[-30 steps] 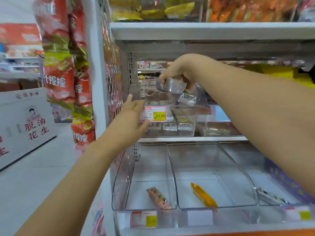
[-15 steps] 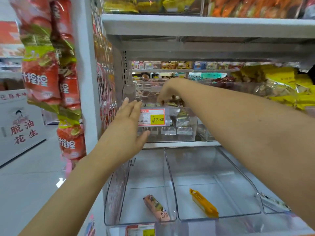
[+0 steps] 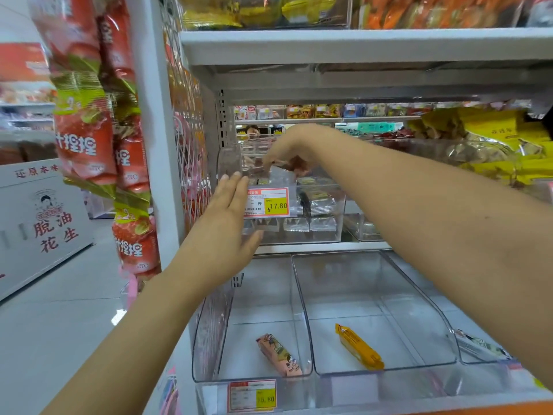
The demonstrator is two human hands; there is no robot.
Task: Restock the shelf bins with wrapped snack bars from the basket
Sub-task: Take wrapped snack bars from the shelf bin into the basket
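Observation:
My right hand (image 3: pixel 287 148) reaches over the rim of a clear bin (image 3: pixel 339 235) on the middle shelf, fingers pointing down among silver-wrapped snack bars (image 3: pixel 318 202). The bin wall and wrappers blur its fingertips, so I cannot tell whether it grips a bar. My left hand (image 3: pixel 223 223) lies flat and open against the bin's front left corner, beside the red and yellow price tag (image 3: pixel 267 203). The basket is out of view.
On the shelf below stand three clear bins: a pink bar (image 3: pixel 279 354) in the left one, an orange bar (image 3: pixel 359 348) in the middle, a white bar (image 3: pixel 478 345) in the right. Red snack bags (image 3: pixel 86 145) hang left of the white upright (image 3: pixel 149 115). Yellow bags (image 3: pixel 493 139) fill the right.
My right hand came down from above the bin, where it held silver-wrapped bars, and now sits inside the bin. My left hand stayed on the bin front.

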